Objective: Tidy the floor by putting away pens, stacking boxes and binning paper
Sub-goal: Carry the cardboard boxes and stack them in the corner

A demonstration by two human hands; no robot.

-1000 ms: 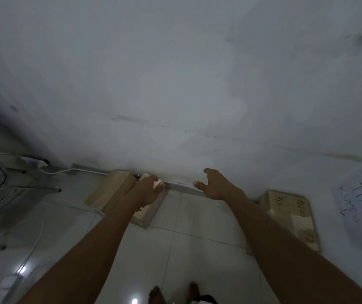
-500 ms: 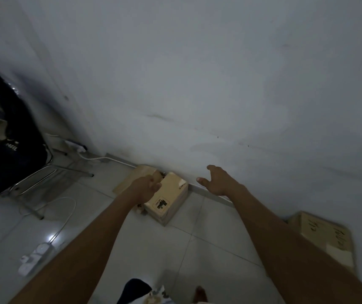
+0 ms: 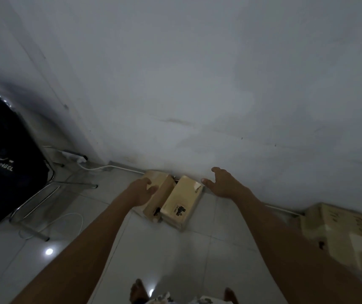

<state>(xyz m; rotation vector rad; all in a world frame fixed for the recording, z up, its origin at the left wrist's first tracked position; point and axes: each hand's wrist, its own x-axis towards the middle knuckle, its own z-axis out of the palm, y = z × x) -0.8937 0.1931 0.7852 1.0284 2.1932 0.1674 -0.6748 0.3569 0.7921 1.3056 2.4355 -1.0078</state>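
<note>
Two small tan cardboard boxes lie side by side on the tiled floor against the wall. The left box (image 3: 161, 194) leans toward the right box (image 3: 183, 204), which shows a black printed logo. My left hand (image 3: 141, 190) rests against the left box's near side, fingers and thumb loosely apart, not closed around it. My right hand (image 3: 224, 183) hovers open just right of the right box, close to the wall, touching nothing. A larger flat cardboard box (image 3: 340, 235) lies on the floor at the far right. No pens or paper are visible.
A black chair with metal legs (image 3: 6, 163) stands at the left. A white power strip (image 3: 72, 154) and cable (image 3: 61, 218) lie near it along the wall. The white wall (image 3: 197, 84) rises right behind the boxes. My bare feet (image 3: 138, 291) show at the bottom.
My left hand has loosened from a closed grip on the box to open fingers. The two small boxes now show side by side. My right hand stays open beside them.
</note>
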